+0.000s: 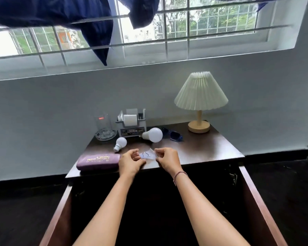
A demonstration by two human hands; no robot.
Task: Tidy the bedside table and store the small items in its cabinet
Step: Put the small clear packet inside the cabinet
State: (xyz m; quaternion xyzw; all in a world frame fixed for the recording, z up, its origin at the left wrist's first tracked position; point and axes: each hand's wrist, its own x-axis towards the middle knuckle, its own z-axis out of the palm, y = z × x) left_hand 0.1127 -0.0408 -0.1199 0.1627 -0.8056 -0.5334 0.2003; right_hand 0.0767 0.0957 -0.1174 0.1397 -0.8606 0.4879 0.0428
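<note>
Both hands meet over the front middle of the dark bedside table [203,148]. My left hand [130,164] and my right hand [168,159] each pinch an end of a small clear plastic packet [148,155] with something thin and metallic inside. A purple glasses case [98,161] lies at the front left, touching my left hand's side. Two white light bulbs lie behind, a small bulb [120,143] and a larger bulb [153,134]. Blue sunglasses [172,134] lie right of the larger bulb. Below the top, the cabinet [149,201] stands open with a dark inside.
A pleated table lamp [200,103] stands at the back right. A grey organiser box [131,124] and a glass tumbler in a glass ashtray [104,126] stand along the back left. The two cabinet doors [256,201] swing out toward me on both sides.
</note>
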